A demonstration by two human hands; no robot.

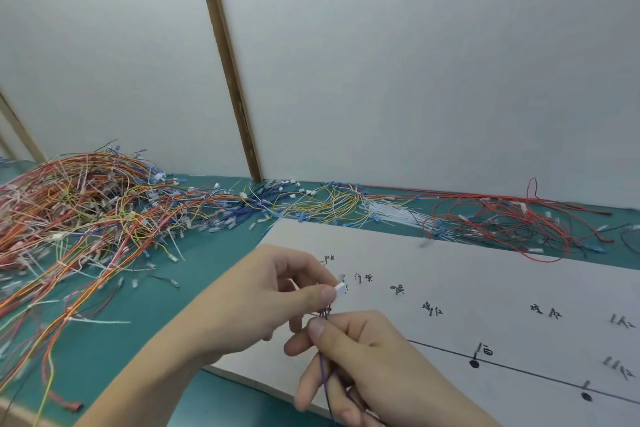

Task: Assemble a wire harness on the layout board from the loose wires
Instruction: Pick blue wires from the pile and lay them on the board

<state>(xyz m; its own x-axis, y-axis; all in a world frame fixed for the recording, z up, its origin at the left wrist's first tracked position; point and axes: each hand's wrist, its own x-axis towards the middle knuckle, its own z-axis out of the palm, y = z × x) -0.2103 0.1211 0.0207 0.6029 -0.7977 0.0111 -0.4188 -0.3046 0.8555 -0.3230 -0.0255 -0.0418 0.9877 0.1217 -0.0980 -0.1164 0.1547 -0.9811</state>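
Observation:
My left hand (266, 291) pinches a small white connector (341, 288) between thumb and fingers, just above the white layout board (467, 270). Directly below it, my right hand (360, 357) pinches thin purple and dark wires (323, 367) that run up to the connector and trail down past my palm. The board carries handwritten labels, a drawn black line, black dots (473, 363) and short pins. Both hands hover over the board's near left corner.
A big tangled heap of red, orange, yellow and white wires (79, 204) covers the green mat (145, 319) at left. Bundles of blue, yellow, white and red wires (485, 218) lie along the back, against the white wall panels.

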